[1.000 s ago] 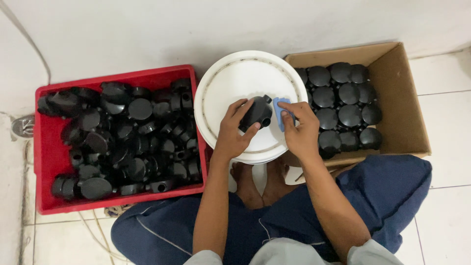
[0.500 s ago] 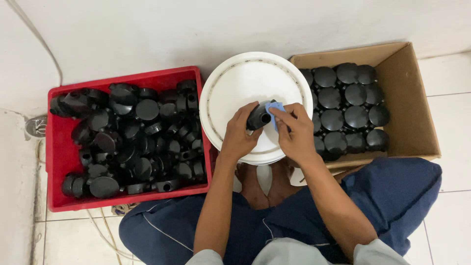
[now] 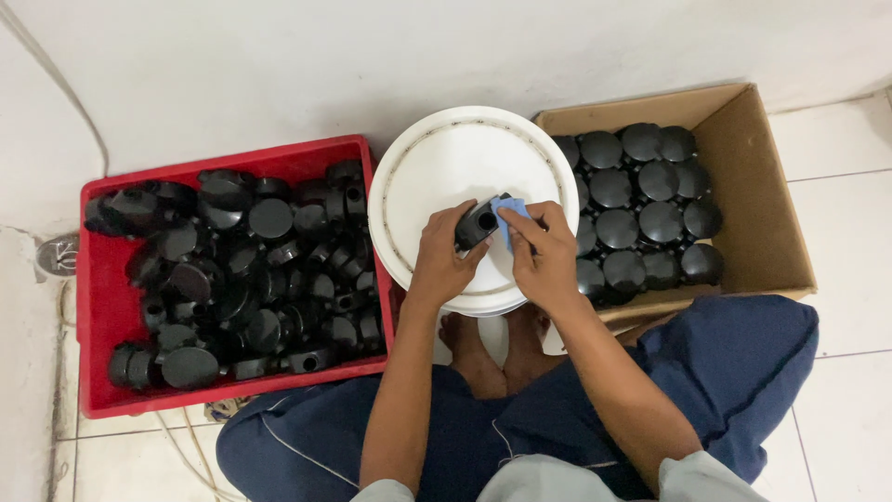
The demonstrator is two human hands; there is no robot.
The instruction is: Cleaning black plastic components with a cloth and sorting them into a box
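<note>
Small black plastic round fitting with short tubular outlets (image 3: pixel 477 224): dark, slightly glossy body, one open round port facing up toward the camera; it is held just above the flat top of the upturned white plastic bucket (image 3: pixel 437 167), near the bucket's near-right part. Small light-blue pad or cloth piece (image 3: pixel 509 216) lies against the right side of the fitting, touching it; part of the pad is hidden under the fingers. Left hand (image 3: pixel 442 256) is clamped on the fitting from the left and below, fingers curled over its top, thumb on the near side, wrist angled up from the lower middle of the view. Right hand (image 3: pixel 540 253) is closed on the blue pad, fingertips pinching it and pressing it to the fitting; forearm runs down to the right. The two hands sit close together, meeting at the fitting. Left of the bucket, touching its rim in this view, a red rectangular plastic crate (image 3: pixel 98 307) holds a loose heap of similar black fittings and round caps. Right of the bucket, an open brown cardboard box (image 3: pixel 757 186) holds black round-capped pieces set side by side in rows. Person sits on a white tiled floor (image 3: pixel 850 232) against a white wall, dark blue trousers, bare feet under the bucket's near edge.
</note>
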